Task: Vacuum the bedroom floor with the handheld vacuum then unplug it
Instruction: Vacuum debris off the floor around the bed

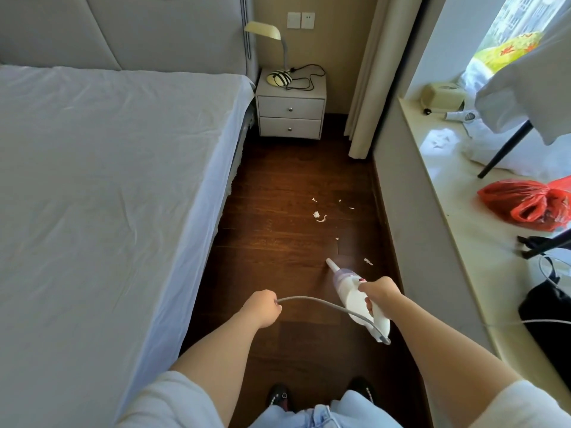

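- Dark wooden floor (278, 186) runs as a narrow strip between the bed (108, 180) on the left and the low wall under the window ledge (445, 217) on the right.
- Far end of the strip is closed off by a white nightstand (290, 109) with two shut drawers; contents cannot be seen. A desk lamp (265, 34) and a loose black cable rest on its top. A curtain (364, 88) hangs to the floor just beside it.
- Red plastic bag (528, 202) lies on the ledge, bunched; contents not discernible. A black bag (547, 313) sits nearer the person, partly out of view.
- White paper scraps (319, 216) lie scattered mid-strip, with one more piece near the right-hand wall.
- Right hand (378, 293) grips the handle of the white handheld vacuum (352, 291); its nozzle points forward and down toward the floor, short of the main scatter. Whether the nozzle touches the boards cannot be told.
- Left hand (262, 307) is closed in a grip on the grey power cord (321, 301), which arcs across to the rear end of the vacuum handle.
- Both shoes stand on the boards at the near end; floor between feet and scraps is bare wood.
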`<state>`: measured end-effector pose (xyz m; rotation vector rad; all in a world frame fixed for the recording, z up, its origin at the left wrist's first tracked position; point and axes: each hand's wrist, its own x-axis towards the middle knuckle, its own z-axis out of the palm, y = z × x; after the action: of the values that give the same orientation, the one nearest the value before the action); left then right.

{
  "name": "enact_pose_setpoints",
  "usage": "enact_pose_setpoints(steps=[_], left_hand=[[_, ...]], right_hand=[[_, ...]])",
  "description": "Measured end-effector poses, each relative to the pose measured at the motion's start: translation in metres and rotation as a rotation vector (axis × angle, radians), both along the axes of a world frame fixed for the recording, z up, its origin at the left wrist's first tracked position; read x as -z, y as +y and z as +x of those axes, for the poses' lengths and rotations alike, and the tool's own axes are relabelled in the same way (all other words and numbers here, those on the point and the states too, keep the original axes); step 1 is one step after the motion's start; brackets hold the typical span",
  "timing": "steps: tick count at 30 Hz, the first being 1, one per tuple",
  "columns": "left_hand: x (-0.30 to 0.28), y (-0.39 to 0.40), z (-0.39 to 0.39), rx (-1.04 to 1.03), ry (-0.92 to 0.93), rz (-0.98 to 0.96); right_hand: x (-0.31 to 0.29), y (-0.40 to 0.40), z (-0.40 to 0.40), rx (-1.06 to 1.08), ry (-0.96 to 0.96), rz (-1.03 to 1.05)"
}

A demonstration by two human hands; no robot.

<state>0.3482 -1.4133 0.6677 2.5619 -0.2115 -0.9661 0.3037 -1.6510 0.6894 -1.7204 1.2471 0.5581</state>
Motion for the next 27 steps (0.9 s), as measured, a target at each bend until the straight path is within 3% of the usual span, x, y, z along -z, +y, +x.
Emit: enact_pose_setpoints(steps=[10, 27], left_hand=[[-0.004, -0.033, 0.005, 0.019, -0.024, 0.019], [0.0, -0.151, 0.003, 0.233, -0.009, 0.058]], right_hand=[[0.002, -0.006, 0.003, -0.115, -0.04, -0.052], [0.003, -0.128, -0.053, 0.115, -0.041, -0.066]])
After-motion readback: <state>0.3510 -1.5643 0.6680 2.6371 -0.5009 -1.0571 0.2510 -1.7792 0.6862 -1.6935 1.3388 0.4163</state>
